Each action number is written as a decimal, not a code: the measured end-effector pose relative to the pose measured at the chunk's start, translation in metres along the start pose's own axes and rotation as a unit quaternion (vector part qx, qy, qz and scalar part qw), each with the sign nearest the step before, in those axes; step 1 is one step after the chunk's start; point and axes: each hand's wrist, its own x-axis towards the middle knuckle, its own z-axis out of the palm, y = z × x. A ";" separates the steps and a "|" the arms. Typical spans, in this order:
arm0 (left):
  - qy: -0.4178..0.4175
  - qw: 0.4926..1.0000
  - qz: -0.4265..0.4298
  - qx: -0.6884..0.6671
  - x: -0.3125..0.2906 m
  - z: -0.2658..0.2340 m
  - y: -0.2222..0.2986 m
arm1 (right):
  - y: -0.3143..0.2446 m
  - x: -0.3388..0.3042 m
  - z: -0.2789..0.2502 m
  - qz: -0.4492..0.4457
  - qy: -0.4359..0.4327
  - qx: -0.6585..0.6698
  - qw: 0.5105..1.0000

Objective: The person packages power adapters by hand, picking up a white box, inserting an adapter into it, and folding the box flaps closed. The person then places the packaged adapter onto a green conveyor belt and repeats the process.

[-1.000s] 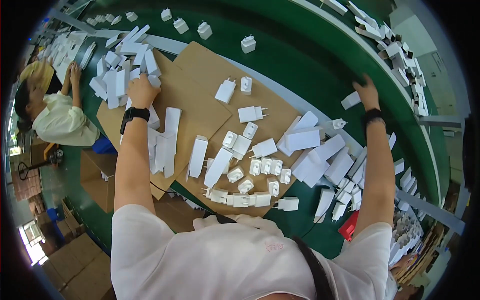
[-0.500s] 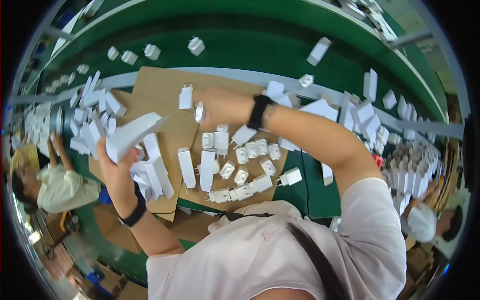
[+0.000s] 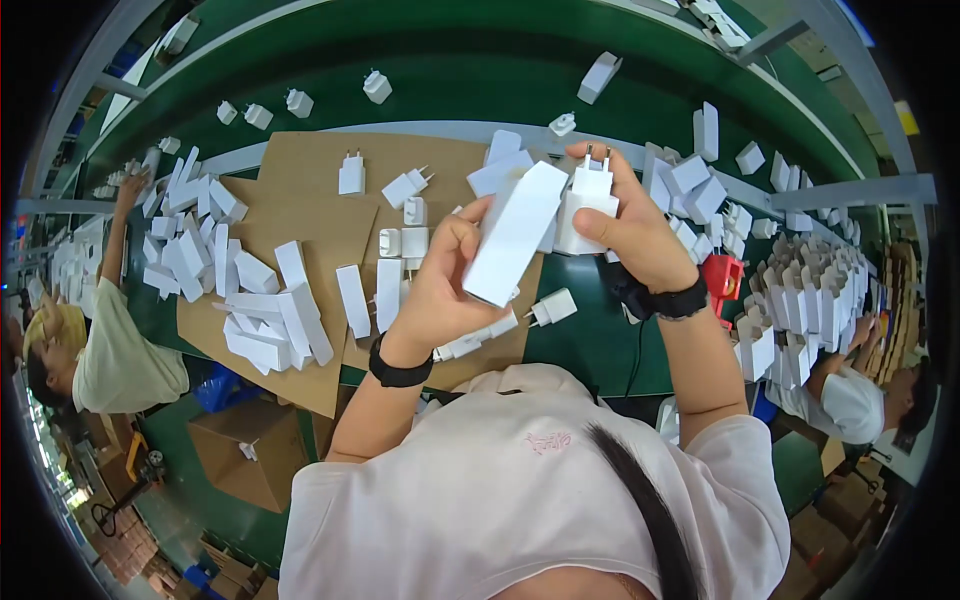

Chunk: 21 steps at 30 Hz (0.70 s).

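1. Your left hand (image 3: 445,285) grasps a white box (image 3: 515,235), held tilted above the right part of the brown cardboard (image 3: 300,165).
2. Your right hand (image 3: 640,235) grips a white charger (image 3: 583,215) near the cardboard's right edge, prongs pointing away from you; it is just beside the box, though you cannot tell whether they touch.
3. More chargers (image 3: 352,178) lie loose on the cardboard.
4. A pile of white boxes (image 3: 190,250) lies at the cardboard's left end.
5. Beyond the cardboard's far edge runs a green surface (image 3: 470,85); a red object (image 3: 722,280) sits to the cardboard's right.
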 end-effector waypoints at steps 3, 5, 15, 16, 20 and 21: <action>-0.086 0.981 -0.084 -0.151 -0.003 0.013 0.019 | 0.009 -0.010 -0.002 -0.061 0.009 -0.047 0.997; -0.029 0.877 -0.234 -0.419 -0.005 0.025 0.026 | 0.010 -0.012 -0.010 -0.213 -0.055 -0.225 0.949; 0.025 0.983 -0.171 0.063 -0.018 0.039 0.015 | -0.014 -0.033 -0.028 -0.054 -0.035 -0.080 0.995; 0.054 0.963 -0.140 0.226 -0.017 0.039 0.021 | -0.014 -0.032 -0.032 -0.034 -0.002 -0.076 0.997; 0.067 0.930 -0.036 0.361 -0.009 0.034 0.014 | -0.008 -0.030 -0.024 -0.082 0.108 0.042 0.990; 0.050 0.936 -0.040 0.347 -0.005 0.035 0.011 | -0.010 -0.032 -0.033 -0.055 0.066 0.004 0.996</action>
